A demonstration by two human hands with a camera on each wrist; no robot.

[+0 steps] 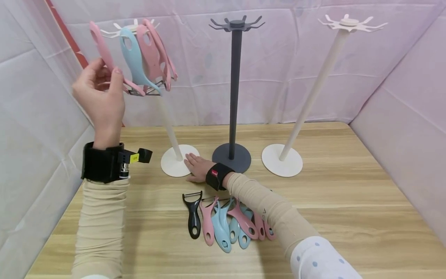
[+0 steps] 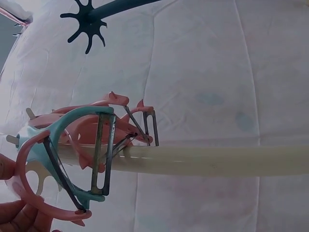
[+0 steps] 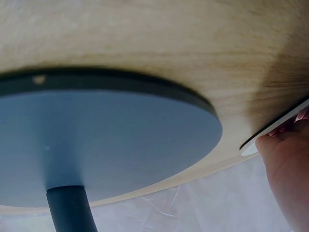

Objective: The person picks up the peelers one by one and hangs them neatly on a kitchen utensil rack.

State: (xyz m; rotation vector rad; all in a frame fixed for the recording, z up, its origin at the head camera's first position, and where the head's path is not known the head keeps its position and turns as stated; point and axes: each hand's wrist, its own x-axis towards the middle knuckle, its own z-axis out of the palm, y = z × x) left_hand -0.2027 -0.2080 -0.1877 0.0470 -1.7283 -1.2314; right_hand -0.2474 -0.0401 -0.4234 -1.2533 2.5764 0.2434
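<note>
At ten o'clock we pinch a pink peeler (image 1: 103,48) in our left hand (image 1: 100,93), beside a blue peeler (image 1: 136,64) hanging on the white stand (image 1: 169,130). At eight, our outstretched right hand (image 1: 200,169) touches the stand's base (image 1: 170,166).

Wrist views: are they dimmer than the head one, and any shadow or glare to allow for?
Head: brightest, peelers on the table clear. Left wrist: dimmer, faint sheen along the white pole. Right wrist: dim, soft, dark base tinted blue, shadow on the table beside the right hand.
</note>
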